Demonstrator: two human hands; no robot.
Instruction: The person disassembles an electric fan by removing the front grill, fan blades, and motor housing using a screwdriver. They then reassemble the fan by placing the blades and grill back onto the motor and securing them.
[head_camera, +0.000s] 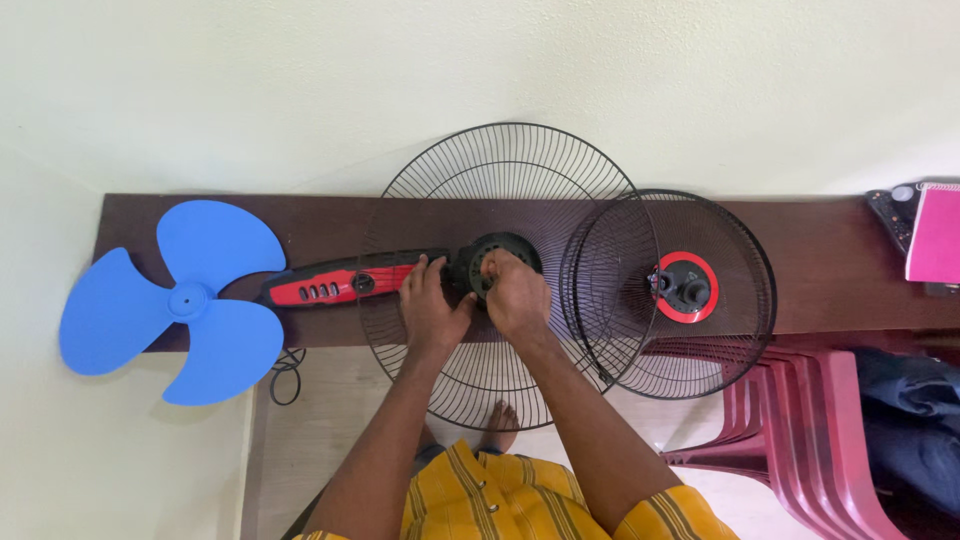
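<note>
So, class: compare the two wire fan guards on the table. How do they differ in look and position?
The rear guard looks larger and has a black motor hub at its centre, under both hands; the front guard looks smaller and has a red-ringed centre cap. The rear guard is being handled, while the front guard sits untouched to the right, overlapping the rear guard's edge. Both are round, black wire grilles.

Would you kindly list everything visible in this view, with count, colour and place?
fan blade: one, blue, shelf's left end
fan body: one, red and black, on shelf
rear grille: one, black wire, centre
front grille: one, black with red hub, right
shelf: one, dark brown, along wall
chairs: stacked, pink, lower right
left hand: one, on fan body
right hand: one, at motor hub
</note>
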